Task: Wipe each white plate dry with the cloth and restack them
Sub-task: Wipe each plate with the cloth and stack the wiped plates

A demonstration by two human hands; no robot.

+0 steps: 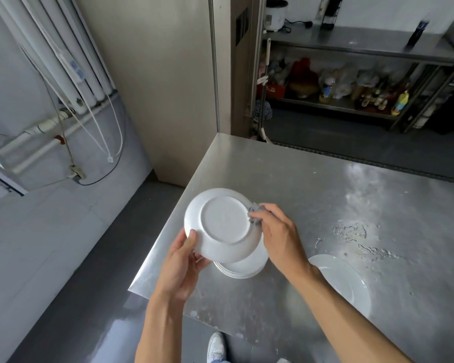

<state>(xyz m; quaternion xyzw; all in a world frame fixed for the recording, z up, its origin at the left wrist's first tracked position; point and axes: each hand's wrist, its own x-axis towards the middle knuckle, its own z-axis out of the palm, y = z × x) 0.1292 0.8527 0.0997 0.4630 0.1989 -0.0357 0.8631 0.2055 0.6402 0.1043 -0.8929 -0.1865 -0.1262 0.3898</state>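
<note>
My left hand (182, 263) grips the near rim of a white plate (222, 222), which is tilted with its underside toward me. A small grey cloth (254, 214) is bunched in my right hand (279, 237) and pressed against the plate's right rim. Directly beneath the raised plate sits a stack of white plates (243, 267) on the steel table (325, 195), partly hidden. Another single white plate (345, 280) lies flat on the table to the right of my right forearm.
Water drops and streaks (357, 234) cover the table right of the plates. The table's left edge and near corner (133, 286) are close to the stack. A metal shelf unit (351, 82) with bottles stands across the aisle. My shoe (215, 347) is on the floor below.
</note>
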